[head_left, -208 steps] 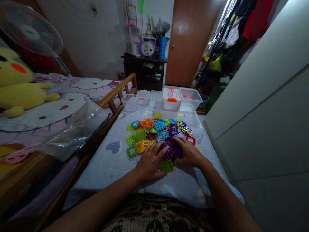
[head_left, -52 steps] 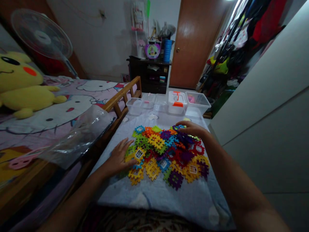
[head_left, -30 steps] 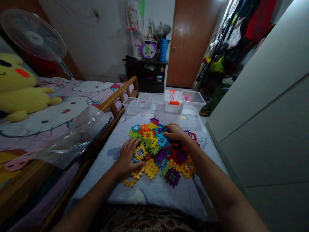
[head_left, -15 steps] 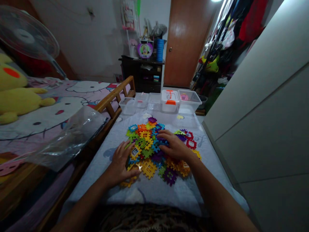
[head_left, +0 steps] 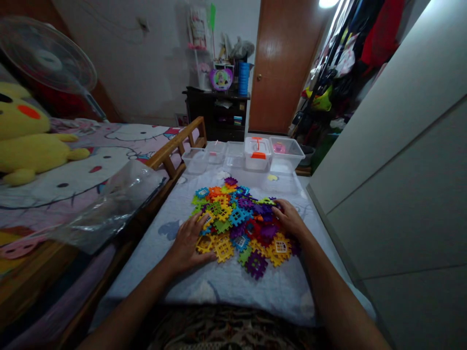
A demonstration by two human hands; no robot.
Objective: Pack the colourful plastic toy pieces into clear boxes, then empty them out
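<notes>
A heap of colourful plastic building tiles with toothed edges lies on the cloth-covered table [head_left: 204,291]. My left hand [head_left: 189,243] rests at the heap's left side, fingers spread, against yellow tiles [head_left: 223,248]. At the right side my right hand [head_left: 289,217] curves around the edge of the pile, its fingers apart and touching purple and green tiles. Between the hands lie a blue tile [head_left: 240,215], a red tile [head_left: 255,229] and a yellow tile with a white window [head_left: 280,248]. A purple tile [head_left: 256,265] is nearest to me.
Along the far edge stand several clear plastic boxes, one a lidded box with orange clips [head_left: 257,154]. To the left are a wooden bed rail [head_left: 175,148], a plastic bag [head_left: 116,209] and a yellow plush toy [head_left: 32,146]. A pale cabinet [head_left: 401,194] flanks the right side.
My right hand has moved from the middle of the heap to its right edge, uncovering tiles there. My left hand has shifted slightly, and the tiles at both sides sit closer in.
</notes>
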